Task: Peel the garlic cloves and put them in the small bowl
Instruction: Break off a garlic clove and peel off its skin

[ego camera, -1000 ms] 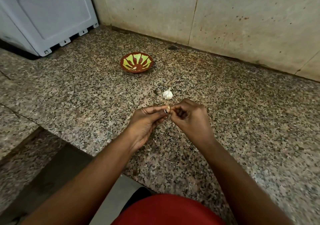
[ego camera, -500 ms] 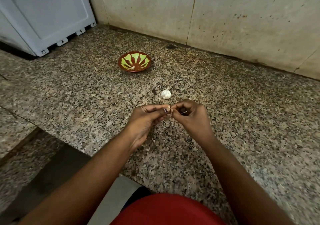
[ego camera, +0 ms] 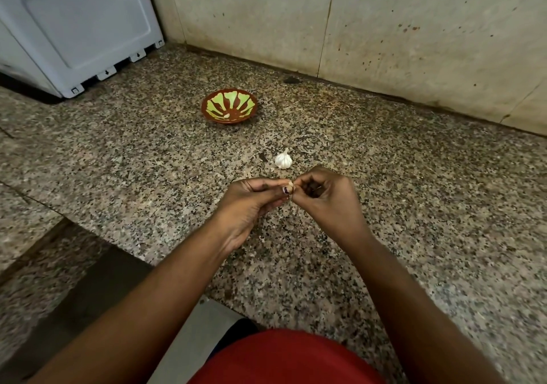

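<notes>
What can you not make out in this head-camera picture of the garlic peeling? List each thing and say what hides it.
- Garlic clove: only a sliver shows between the left hand and right hand; how much skin remains is hidden by the fingers.
- Small bowl: one pale piece lies inside, too small to identify surely.
- Garlic bulb: its far side is hidden.
- White appliance: cut off by the frame's left and top edges.

No readable text or numbers; only small arrow marks on clips of grey appliance (ego camera: 80, 28)
</notes>
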